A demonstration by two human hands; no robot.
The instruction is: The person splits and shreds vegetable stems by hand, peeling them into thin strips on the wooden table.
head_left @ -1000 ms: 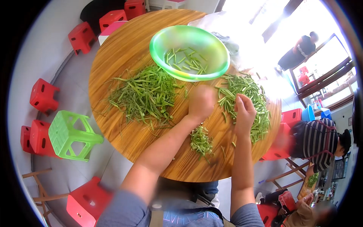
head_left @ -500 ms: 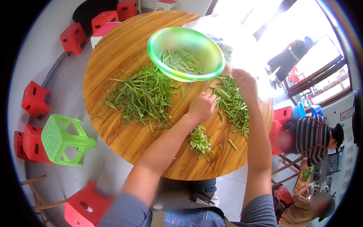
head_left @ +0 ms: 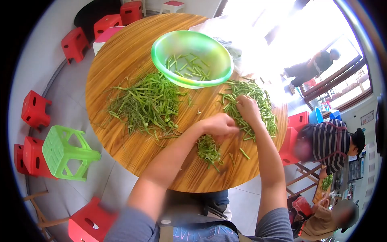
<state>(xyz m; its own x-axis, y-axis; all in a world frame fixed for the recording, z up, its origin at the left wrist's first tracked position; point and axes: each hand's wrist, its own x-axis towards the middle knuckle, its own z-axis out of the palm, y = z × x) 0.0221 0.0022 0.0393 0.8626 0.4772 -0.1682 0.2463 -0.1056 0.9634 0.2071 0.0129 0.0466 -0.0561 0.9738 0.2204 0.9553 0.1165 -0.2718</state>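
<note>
A marbled green plastic basin (head_left: 219,60) holds scattered cut stems (head_left: 195,71) on a round wood-grain table (head_left: 121,52); red stools (head_left: 34,107) stand around. Ribbon-like leaves (head_left: 151,101) and straight stem pieces (head_left: 265,107) lie heaped apart, the right hand (head_left: 248,108) bent over the latter, the left hand (head_left: 221,125) near frizzy trimmings (head_left: 208,150); whether either grips anything, I cannot tell.

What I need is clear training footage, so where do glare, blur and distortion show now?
In the head view, white glare bleaches the upper right, past the basin; in the same head view, the left hand looks smeared, the right hand crisper, and wide-angle distortion curves the scene toward black corners.
</note>
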